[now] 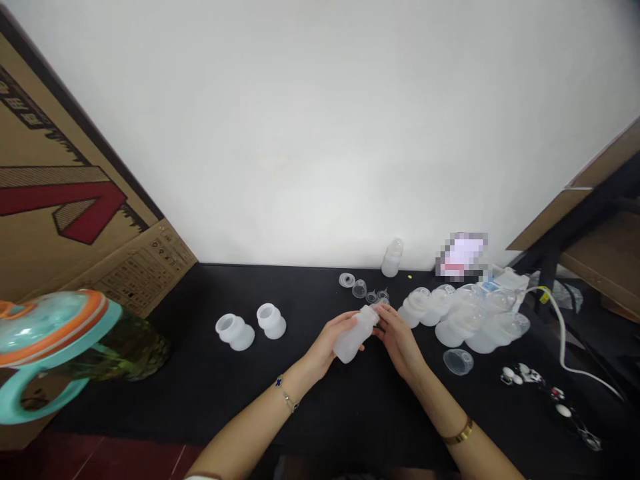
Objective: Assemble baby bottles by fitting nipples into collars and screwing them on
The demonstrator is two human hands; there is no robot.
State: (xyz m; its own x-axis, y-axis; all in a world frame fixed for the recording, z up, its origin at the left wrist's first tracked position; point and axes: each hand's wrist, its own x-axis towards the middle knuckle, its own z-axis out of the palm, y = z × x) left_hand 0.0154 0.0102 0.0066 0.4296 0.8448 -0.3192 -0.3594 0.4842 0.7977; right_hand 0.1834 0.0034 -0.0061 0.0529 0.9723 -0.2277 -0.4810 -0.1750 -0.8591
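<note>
Your left hand (326,345) holds a tilted, translucent white plastic bottle (351,339) at lower centre, seemingly to steady it; your right hand (399,340) touches its neck, whether pinching I cannot tell; dome-topped milky plastic bottles (456,323) cluster lower right, perhaps for reach.

passage: tabletop (307,293) between white containers (273,324) and held bottle (351,341) | right: clustered bottles (457,327) block | far left: jug (107,333) blocks

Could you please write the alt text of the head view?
A person's left grip holds a frosted white bottle above a black table, the right grip at its neck. Two open white containers stand at left; translucent bottles cluster at right.
</note>
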